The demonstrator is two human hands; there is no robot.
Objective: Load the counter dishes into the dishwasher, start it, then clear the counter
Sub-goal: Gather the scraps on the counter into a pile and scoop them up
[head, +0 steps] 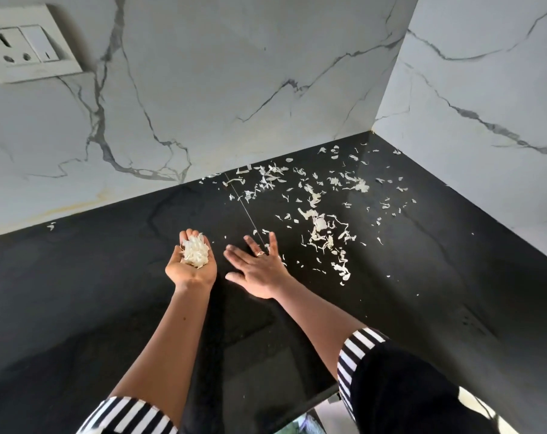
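I'm cupping my left hand (192, 264) palm-up, relaxed, as a tray for a heap of peels (194, 252); my right hand (256, 269) is lying flat, unclenched, on the counter (78, 292) to rake scattered peels (319, 227).

Left of the left hand (192, 264) and nearer than both hands, the black table (78, 292) gives open passage. Beyond and right of the right hand (258, 267), scattered white peelings (320, 228) litter the surface. Past them, two marble walls (234, 89) meet in a corner, closing the far and right sides.
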